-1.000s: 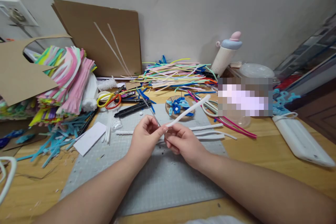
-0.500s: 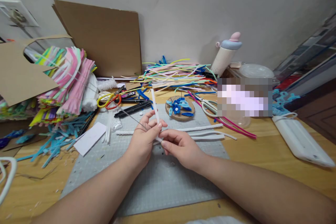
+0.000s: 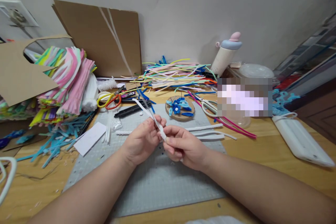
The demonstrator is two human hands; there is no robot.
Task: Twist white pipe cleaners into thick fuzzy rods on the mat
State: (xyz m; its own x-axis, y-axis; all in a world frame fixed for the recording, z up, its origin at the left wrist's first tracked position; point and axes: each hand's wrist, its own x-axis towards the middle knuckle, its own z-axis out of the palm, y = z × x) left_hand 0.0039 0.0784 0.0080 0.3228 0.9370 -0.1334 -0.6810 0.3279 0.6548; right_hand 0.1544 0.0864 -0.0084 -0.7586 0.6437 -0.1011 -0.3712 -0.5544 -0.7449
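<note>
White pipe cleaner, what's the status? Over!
Left hand and right hand both pinching white pipe cleaner above gray mat. Free end tilts up-left. Behind them, spare white pipe cleaners lie on the mat.

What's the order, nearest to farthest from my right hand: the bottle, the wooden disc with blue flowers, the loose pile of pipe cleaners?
1. wooden disc with blue flowers, just beyond the right hand.
2. loose pile of pipe cleaners, behind the disc.
3. bottle, far back on the right.
</note>
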